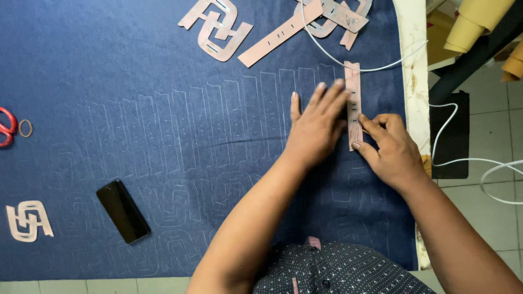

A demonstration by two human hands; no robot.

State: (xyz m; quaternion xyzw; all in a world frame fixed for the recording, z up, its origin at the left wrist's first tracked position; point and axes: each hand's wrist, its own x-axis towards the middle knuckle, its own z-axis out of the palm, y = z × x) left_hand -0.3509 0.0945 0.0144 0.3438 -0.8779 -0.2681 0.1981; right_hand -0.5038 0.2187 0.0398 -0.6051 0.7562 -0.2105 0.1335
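Left hand (316,128) lies flat, fingers spread, pinning the pink strip template (353,103) to the blue denim (136,81) on the bench. Right hand (389,149) has its grip pinched narrow at the strip's lower right edge; probably a chalk or marker in it, too small to tell. Row of chalk strip outlines (218,125) already drawn left of the template, so the row looks mostly done; this one sits at the cloth's right edge. Spare templates (272,24) lie at top, partly cut off; phone (123,211) and scissors (6,126) lie to the left.
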